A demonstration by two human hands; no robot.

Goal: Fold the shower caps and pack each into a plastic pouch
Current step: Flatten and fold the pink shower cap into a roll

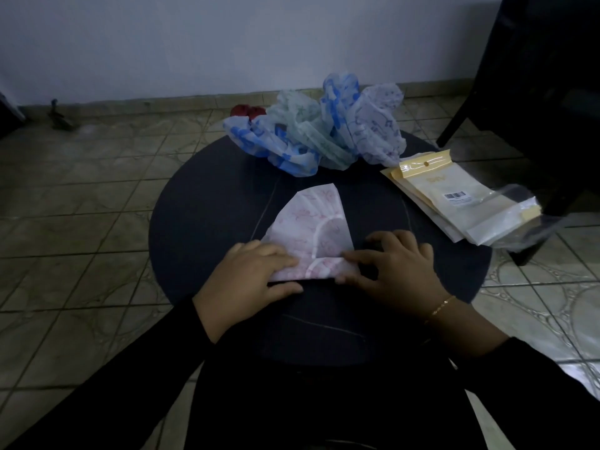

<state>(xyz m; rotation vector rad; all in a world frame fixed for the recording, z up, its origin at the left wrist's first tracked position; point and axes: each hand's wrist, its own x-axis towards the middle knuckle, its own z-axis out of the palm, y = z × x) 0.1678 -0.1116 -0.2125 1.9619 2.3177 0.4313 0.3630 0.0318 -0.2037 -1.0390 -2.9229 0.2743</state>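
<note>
We look down from head height, close over the round table (201, 222), facing the wall (194, 43).

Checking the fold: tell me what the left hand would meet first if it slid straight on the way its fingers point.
Probably the right hand: the left hand points rightward across the pink shower cap it presses, toward the right fingertips on that fold.

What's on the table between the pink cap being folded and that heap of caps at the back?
Nothing: in the head view only bare dark table separates the pink cap from the heap.
</note>
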